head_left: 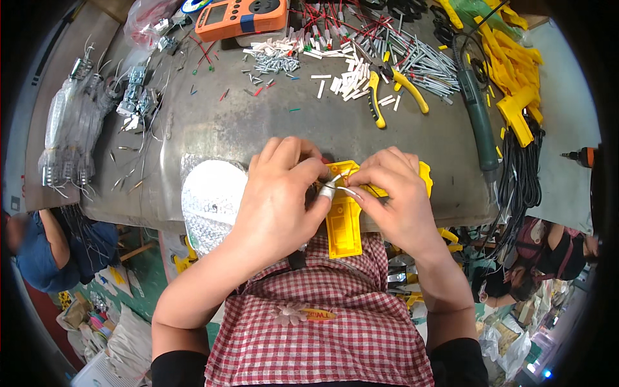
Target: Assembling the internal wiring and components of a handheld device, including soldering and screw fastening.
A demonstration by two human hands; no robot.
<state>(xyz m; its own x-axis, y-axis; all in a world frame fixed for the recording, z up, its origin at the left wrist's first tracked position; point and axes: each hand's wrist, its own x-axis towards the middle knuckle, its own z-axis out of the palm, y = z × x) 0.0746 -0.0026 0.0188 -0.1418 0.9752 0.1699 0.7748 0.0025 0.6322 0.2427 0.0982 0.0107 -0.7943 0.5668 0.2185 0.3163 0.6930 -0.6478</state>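
Observation:
Both hands meet at the table's front edge over a yellow plastic housing point(343, 229), an open, pistol-shaped shell whose handle part points toward me. My left hand point(280, 187) pinches thin wires, its thumb wrapped in white near the tip. Closed too, my right hand point(393, 190) grips the white wire point(350, 191) between thumb and fingers. A dark wire runs between the fingertips, where the exact joint is hidden. Beside my left wrist lies a silvery bubble-foil pouch point(213, 200) with a round white patch.
Yellow-handled pliers point(375, 100) lie beyond my hands, near white sleeves point(351, 80), screws point(274, 62) and metal rods point(422, 58). An orange meter point(242, 18) stands at the back. A green corded tool point(476, 106) and yellow housings point(509, 58) are at right; bagged metal parts point(74, 129) lie left.

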